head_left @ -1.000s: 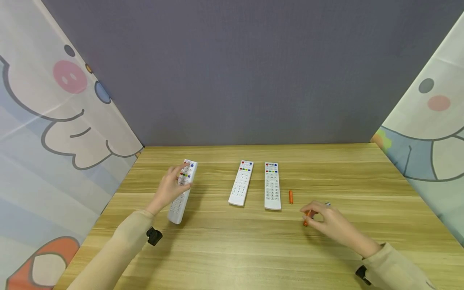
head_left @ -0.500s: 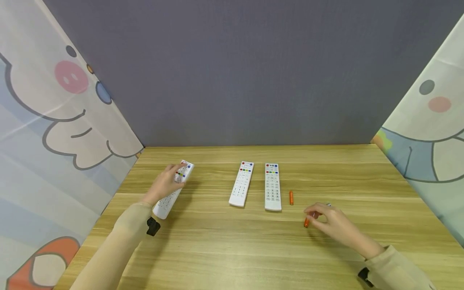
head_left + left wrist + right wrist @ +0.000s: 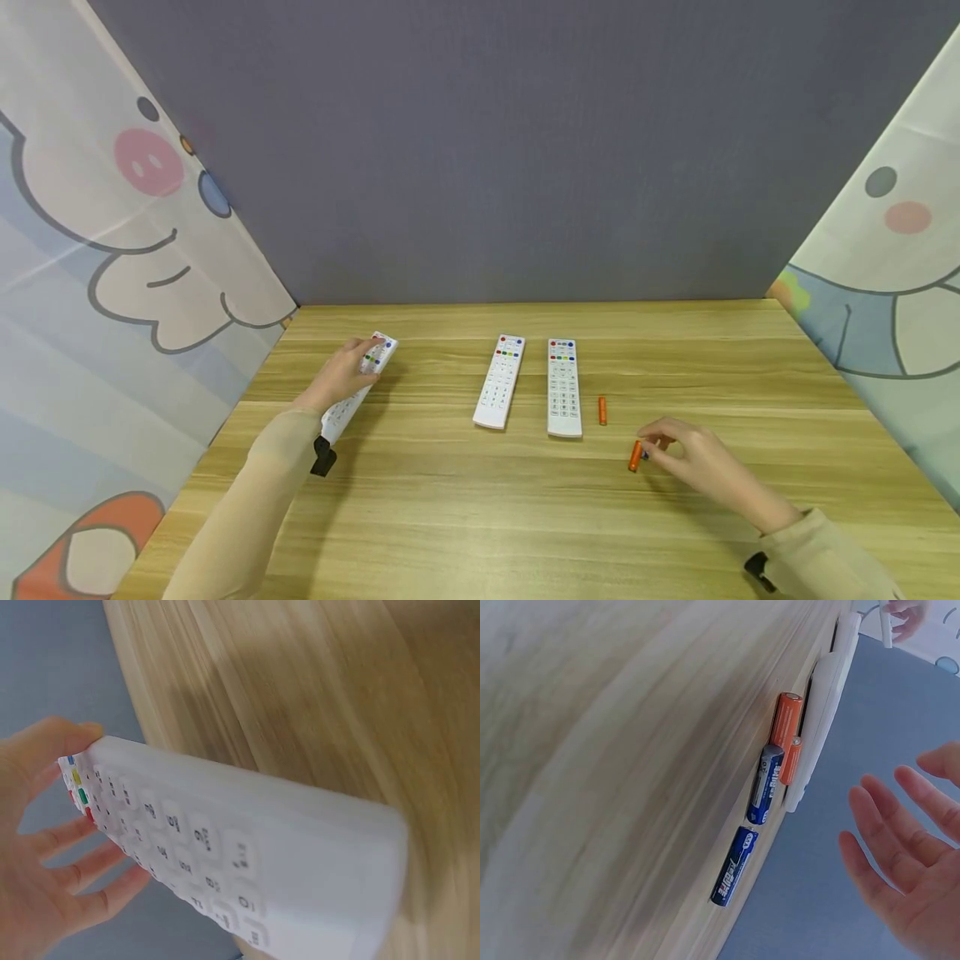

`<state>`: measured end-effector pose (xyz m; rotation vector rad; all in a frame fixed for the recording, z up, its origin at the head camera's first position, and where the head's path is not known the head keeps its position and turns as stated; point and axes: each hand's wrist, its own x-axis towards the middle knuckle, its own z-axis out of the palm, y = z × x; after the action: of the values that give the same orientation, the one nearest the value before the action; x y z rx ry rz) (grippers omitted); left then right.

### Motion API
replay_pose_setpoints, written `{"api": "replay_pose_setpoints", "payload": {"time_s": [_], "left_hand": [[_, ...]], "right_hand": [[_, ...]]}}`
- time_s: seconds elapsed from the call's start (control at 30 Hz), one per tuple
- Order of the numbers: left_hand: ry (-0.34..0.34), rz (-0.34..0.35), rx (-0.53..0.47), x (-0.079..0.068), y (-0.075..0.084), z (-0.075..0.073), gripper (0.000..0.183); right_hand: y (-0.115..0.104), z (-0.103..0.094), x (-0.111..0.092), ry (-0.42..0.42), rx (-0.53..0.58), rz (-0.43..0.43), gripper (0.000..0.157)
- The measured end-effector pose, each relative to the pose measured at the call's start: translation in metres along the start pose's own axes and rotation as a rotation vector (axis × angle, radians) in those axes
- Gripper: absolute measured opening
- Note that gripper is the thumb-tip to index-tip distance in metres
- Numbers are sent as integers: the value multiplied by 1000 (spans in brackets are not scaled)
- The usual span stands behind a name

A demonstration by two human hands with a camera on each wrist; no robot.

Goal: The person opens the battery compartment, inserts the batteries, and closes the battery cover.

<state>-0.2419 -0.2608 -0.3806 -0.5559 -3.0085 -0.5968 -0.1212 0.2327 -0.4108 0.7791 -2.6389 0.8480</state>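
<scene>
My left hand (image 3: 339, 379) grips a white remote control (image 3: 347, 412) near its coloured-button end. In the left wrist view the thumb lies along one long side of the remote (image 3: 300, 840), the fingers on the other, and it is tilted above the table. My right hand (image 3: 693, 458) hovers over the batteries with loosely bent fingers, holding nothing. The right wrist view has an orange battery (image 3: 786, 720), a second orange battery (image 3: 791, 763), a blue battery (image 3: 765, 787) and another blue battery (image 3: 733, 868) lying on the wood. From the head, the hand covers most of the blue ones.
Two more white remotes lie buttons up mid-table: a slanted remote (image 3: 498, 387) and a straighter remote (image 3: 564, 392). A grey panel (image 3: 510, 167) rises behind the wooden table (image 3: 480, 517). Cartoon-print curtains (image 3: 90, 275) flank both sides.
The left hand has shifted slightly left, and its remote's lower end has swung left. My right hand has drawn a little to the right, uncovering the nearer orange battery.
</scene>
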Motion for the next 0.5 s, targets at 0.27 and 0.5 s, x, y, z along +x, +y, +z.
{"api": "replay_pose_setpoints", "payload": {"time_s": [0.27,0.5], "left_hand": [[-12,5,4,5,-9,6,59],[-49,1,10,9,-10,10,59]], "right_hand": [[2,0,-1,3,17,-8,14],[3,1,0,11,26,-22,14]]}}
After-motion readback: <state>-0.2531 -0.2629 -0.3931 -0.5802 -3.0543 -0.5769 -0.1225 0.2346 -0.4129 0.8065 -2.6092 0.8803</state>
